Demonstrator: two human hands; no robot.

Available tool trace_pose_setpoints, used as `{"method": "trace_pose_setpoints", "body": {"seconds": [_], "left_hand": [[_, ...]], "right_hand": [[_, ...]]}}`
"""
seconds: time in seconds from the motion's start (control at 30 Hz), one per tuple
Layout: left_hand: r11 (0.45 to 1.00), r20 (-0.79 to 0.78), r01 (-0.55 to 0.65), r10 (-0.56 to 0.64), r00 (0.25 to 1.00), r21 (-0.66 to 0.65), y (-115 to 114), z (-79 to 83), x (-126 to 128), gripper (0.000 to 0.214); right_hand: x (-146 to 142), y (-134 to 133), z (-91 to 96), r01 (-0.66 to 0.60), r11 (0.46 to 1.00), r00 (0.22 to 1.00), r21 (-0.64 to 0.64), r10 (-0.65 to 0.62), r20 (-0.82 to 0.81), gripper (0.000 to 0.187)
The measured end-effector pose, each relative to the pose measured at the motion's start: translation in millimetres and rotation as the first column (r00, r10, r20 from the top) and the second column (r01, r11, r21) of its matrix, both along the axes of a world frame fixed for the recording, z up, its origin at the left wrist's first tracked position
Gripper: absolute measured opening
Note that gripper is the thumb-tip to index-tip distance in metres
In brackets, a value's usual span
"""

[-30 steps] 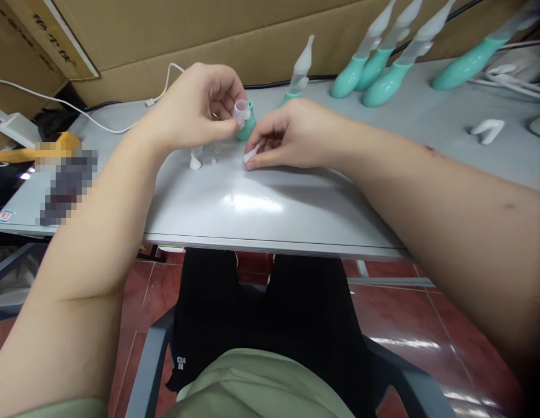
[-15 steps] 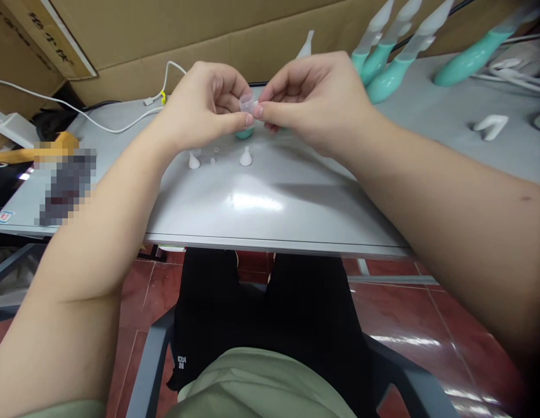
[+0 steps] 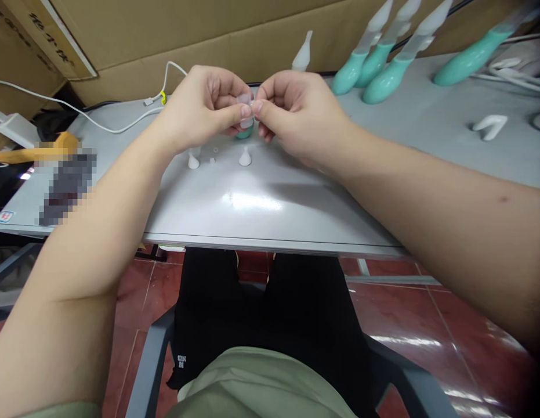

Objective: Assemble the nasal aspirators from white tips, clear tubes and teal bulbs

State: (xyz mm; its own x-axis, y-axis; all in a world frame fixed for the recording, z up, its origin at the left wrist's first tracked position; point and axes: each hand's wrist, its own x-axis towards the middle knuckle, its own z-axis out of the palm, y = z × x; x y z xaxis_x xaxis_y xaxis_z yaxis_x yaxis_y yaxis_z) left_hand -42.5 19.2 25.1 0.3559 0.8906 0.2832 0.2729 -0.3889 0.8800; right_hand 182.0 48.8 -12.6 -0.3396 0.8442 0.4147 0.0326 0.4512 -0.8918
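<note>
My left hand (image 3: 221,104) is closed round a short clear plastic tube (image 3: 246,123), held upright between thumb and fingers. Against the tube's right side, my right hand (image 3: 287,110) pinches a small whitish part, mostly hidden by the fingertips. Just below the tube shows a teal bulb (image 3: 244,134), partly covered by my left hand; whether they touch I cannot tell. On the table nearer me are a white cone-shaped tip (image 3: 245,157), another white cone tip (image 3: 194,162), a tiny white piece (image 3: 212,160) and a small ring (image 3: 216,150).
Several teal bulbs with clear necks and white tips (image 3: 385,81) stand at the back right. Behind my right hand rises one white pointed tip (image 3: 301,57). A bent white piece (image 3: 489,126) lies farther right. A white cable (image 3: 117,129) crosses the left; cardboard (image 3: 209,40) backs the grey table (image 3: 270,223).
My right hand has shifted slightly left and lower, its fingertips closer against the tube. The white pointed tip behind it is now more exposed. My left hand has barely moved.
</note>
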Motion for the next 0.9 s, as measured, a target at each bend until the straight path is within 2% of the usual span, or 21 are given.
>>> {"method": "trace_pose_setpoints", "body": {"seconds": [0.1,0.2,0.33,0.53,0.63,0.77,0.9], "left_hand": [[1.0,-0.053,-0.004,0.003,0.999,-0.016,-5.6,6.7,-0.4,0.021],[1.0,-0.091,-0.002,0.001,0.996,-0.009,-8.5,9.0,-1.1,0.025],[1.0,-0.053,0.011,-0.011,0.999,0.012,-5.6,5.7,-0.9,0.032],[0.999,-0.046,0.04,-0.04,0.998,0.004,-5.2,9.1,0.6,0.017],[1.0,-0.034,0.027,-0.027,0.999,0.008,-5.2,7.8,-0.3,0.026],[0.996,0.039,0.089,-0.089,0.995,-0.01,-3.7,3.5,-2.1,0.042],[0.992,0.07,0.125,-0.124,0.99,-0.02,-5.2,4.9,-1.6,0.035]], "right_hand": [[0.1,3.2,0.8,-0.035,0.999,0.999,0.019,0.035,-0.005,0.045],[1.5,6.6,3.5,-0.073,0.997,0.997,0.009,0.073,-0.012,0.047],[3.6,3.3,8.1,-0.095,0.993,0.995,-0.072,0.094,-0.018,0.047],[8.1,-1.8,10.9,-0.111,0.984,0.994,-0.14,0.111,-0.007,0.041],[9.4,3.5,9.7,-0.123,0.979,0.992,-0.159,0.124,-0.002,0.04],[10.3,6.2,10.5,-0.183,0.954,0.982,-0.238,0.166,-0.089,0.036],[11.4,-1.2,15.3,-0.257,0.903,0.958,-0.344,0.191,-0.215,0.038]]}}
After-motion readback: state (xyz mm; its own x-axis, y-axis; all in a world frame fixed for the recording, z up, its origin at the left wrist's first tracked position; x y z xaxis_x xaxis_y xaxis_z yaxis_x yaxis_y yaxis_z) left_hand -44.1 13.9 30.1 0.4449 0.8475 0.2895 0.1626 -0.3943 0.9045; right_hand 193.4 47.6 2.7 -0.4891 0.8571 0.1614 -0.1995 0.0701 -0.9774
